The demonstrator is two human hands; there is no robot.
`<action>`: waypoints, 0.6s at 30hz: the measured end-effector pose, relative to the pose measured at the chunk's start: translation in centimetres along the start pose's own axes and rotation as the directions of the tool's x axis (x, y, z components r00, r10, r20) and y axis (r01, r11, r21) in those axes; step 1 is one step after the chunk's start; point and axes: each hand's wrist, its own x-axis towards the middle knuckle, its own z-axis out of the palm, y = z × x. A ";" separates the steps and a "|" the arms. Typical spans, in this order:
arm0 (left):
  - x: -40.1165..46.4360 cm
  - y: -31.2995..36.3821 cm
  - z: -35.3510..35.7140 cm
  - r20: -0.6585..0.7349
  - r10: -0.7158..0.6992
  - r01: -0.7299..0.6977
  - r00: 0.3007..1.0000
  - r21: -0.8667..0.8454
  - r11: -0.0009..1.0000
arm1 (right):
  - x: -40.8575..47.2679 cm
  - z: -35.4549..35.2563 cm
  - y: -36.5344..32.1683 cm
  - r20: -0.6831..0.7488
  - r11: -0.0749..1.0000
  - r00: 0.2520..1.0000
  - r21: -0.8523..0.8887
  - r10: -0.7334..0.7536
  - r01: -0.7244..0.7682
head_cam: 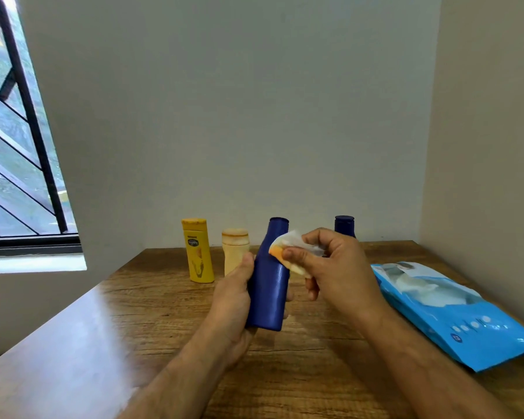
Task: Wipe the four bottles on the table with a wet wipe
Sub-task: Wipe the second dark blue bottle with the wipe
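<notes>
My left hand (232,300) grips a tall dark blue bottle (268,285) by its lower body and holds it upright above the wooden table (315,358). My right hand (333,267) pinches a crumpled white wet wipe (288,247), stained orange, against the bottle's right shoulder. At the back of the table stand a yellow bottle (196,252) and a short cream bottle (235,246). A second dark blue bottle (344,225) stands behind my right hand, with only its cap and shoulders showing.
A light blue pack of wet wipes (454,313) lies flat on the right side of the table, its flap open. Walls close in behind and on the right. A barred window (18,146) is on the left.
</notes>
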 end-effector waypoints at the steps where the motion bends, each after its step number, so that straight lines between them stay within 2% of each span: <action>1: -0.1 0.0 -0.1 0.015 -0.006 0.006 1.000 0.005 1.000 | 0.0 0.0 0.1 0.044 1.000 0.999 0.008 0.016 -0.017; 3: -0.3 0.2 -0.2 0.064 -0.015 0.016 0.998 -0.014 1.000 | -0.1 0.1 0.2 0.222 0.998 0.973 0.011 0.060 -0.064; 5: -0.6 0.3 -0.2 0.118 -0.022 0.030 0.993 -0.065 0.997 | -0.4 0.3 0.2 0.405 0.995 0.909 -0.020 0.097 -0.097; 7: -0.7 0.3 -0.2 0.146 -0.030 0.042 0.989 -0.084 0.996 | -0.5 0.4 0.0 0.467 0.996 0.880 -0.014 0.086 -0.090; 10: -0.6 0.0 -0.6 0.204 -0.066 0.086 0.977 -0.095 0.992 | -0.4 0.2 -0.1 0.356 0.995 0.934 0.083 0.021 -0.054; 13: -0.4 -0.2 -1.2 0.346 -0.073 0.112 0.935 -0.096 0.989 | -0.2 0.0 -0.4 0.141 0.985 0.990 0.173 -0.013 -0.012; 15: -0.3 -0.3 -1.2 0.408 -0.075 0.144 0.910 -0.142 0.979 | 0.0 -0.2 -0.5 0.010 0.980 1.000 0.197 -0.004 0.002; 18: -0.1 -0.4 -1.0 0.375 -0.053 0.118 0.926 -0.151 0.981 | 0.2 -0.5 -0.5 -0.033 0.984 0.999 0.178 -0.007 0.013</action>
